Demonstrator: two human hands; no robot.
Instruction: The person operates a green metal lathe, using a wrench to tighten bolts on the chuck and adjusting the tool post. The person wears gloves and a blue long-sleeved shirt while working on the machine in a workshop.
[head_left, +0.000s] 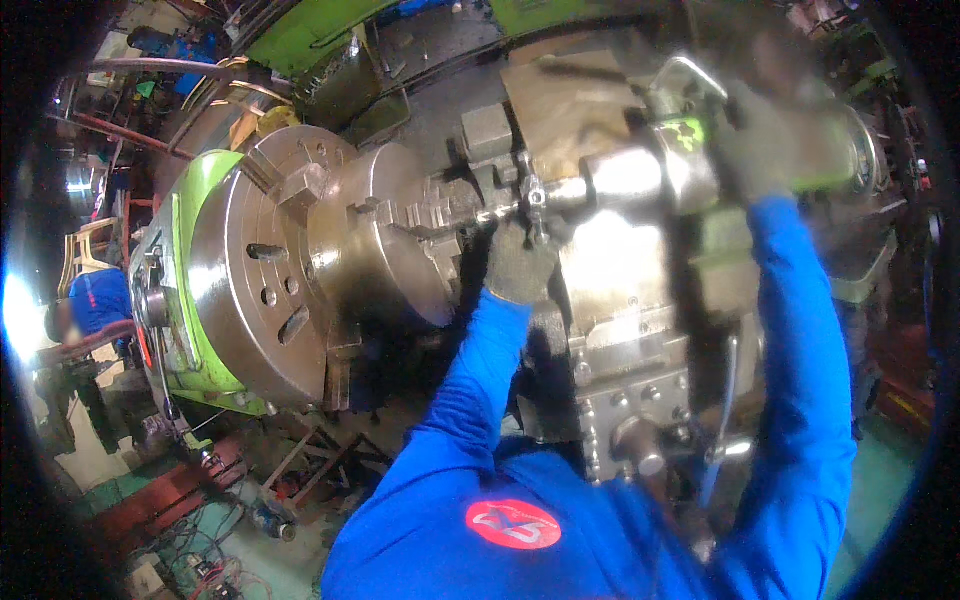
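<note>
Evidently, the drill bit [497, 214], the piece at the centre of the work, lay near twelve o'clock of the view's middle, roughly level, between the smaller jaw chuck [408, 262] and the tailstock barrel [625, 178]. This alignment was judged deliberate, giving chuck and drill a common axis. A clamp-like holder [537, 205], probably a drill chuck, sat at the bit's three o'clock end.

The gloved left hand [520, 262] was directly below the bit and holder, reaching up from six o'clock, seemingly to steady them from underneath. Its fingers appeared close together; whether they pinched the bit could not be determined. The gloved right hand [745, 150] was at two o'clock beside the tailstock, near a bent metal lever [690, 68]. Blur prevented any finding on its fingers. That arm was carried wide, presumably to reach around the carriage [615, 265].

Further items: a slotted faceplate [222, 265] stood behind the jaw chuck at nine o'clock. A steel block [487, 132] at twelve o'clock limited access from the bit's far side, and the stepped jaws projected close to its tip, leaving the left hand little room. A brown sheet [565, 105] lay at one o'clock. An upright control lever [730, 385] stood at four o'clock, between the forearms, where a sleeve could catch. A chair with blue cloth [98, 300] was noted at the nine o'clock edge.
</note>
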